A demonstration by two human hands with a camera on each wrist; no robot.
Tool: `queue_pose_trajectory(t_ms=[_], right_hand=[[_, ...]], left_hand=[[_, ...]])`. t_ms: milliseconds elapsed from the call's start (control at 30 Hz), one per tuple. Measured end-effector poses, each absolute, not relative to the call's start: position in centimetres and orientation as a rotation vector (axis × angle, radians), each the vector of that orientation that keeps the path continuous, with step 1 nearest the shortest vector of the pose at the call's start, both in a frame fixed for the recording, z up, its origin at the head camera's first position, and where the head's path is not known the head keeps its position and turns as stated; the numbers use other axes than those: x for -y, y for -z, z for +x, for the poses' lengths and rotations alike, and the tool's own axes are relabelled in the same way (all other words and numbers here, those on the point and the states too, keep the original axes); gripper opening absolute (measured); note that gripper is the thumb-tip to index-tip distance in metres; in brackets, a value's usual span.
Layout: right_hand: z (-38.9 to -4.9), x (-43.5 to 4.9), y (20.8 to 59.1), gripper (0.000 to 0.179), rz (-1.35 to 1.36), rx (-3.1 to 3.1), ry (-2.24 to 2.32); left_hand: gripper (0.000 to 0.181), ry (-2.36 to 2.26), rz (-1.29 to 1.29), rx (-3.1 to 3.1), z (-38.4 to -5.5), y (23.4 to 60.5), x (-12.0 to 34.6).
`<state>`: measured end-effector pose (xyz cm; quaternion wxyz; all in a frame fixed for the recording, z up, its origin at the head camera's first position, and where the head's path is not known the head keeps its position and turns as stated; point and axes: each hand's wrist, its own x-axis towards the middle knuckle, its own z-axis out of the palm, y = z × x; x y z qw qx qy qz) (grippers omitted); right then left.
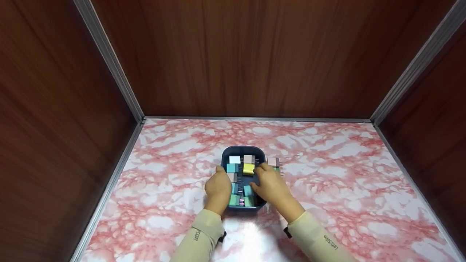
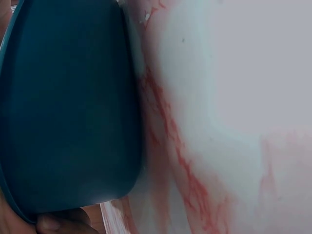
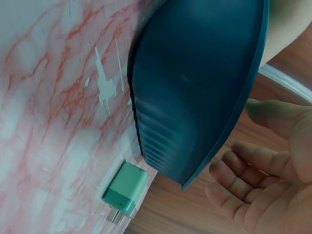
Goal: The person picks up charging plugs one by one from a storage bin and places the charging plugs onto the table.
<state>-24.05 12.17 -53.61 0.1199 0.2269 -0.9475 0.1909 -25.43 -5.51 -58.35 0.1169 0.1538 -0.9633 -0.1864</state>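
Note:
A dark blue plastic bin [image 1: 243, 149] holds several plug-in charger adapters, their metal prongs mostly pointing right. My left hand [image 1: 218, 185] grips the bin's left side; in the left wrist view its fingers [image 2: 68, 222] curl by the rim. Over the right rim reaches my right hand [image 1: 272, 185], thumb and fingers apart. Its fingertips are near a yellow adapter [image 1: 249, 169], its thumb near a teal adapter [image 1: 248, 190]. The right wrist view shows loosely bent fingers [image 3: 229, 200] with nothing visible in them.
Outside the bin, to its right, lie a pale pink adapter [image 1: 273, 162] and a green adapter [image 3: 126, 187], the latter partly hidden by my hand in the head view. The red-and-white marbled table [image 1: 174, 160] is enclosed by brown wood-look panels [image 1: 233, 58] with metal edging.

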Motion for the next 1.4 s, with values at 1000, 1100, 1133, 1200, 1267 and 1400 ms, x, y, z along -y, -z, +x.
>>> queue_pose_trajectory(t_ms=[1000,1100,1133,1200,1267,1400], right_hand=[[-23.5,-10.5,55.7,0.035,0.727,2.708,-0.384],[-23.5,-10.4,55.9,0.034,0.739,2.681,-0.326],[-23.5,-10.3,55.9,0.033,0.742,2.679,-0.307],[-23.5,-10.3,56.0,0.03,0.744,2.678,-0.275],[-23.6,-10.2,56.2,0.028,0.747,2.677,-0.252],[-23.6,-10.2,56.4,0.022,0.759,2.65,-0.224]], left_hand=[[0.008,0.55,0.442,2.779,-25.1,58.0,5.5],[0.009,0.55,0.438,2.787,-25.2,58.1,5.5],[0.01,0.553,0.439,2.794,-25.2,58.1,5.6],[0.011,0.558,0.44,2.809,-25.2,58.1,5.6],[0.012,0.565,0.442,2.823,-25.3,58.1,5.6],[0.012,0.569,0.443,2.833,-25.4,58.2,5.6]])
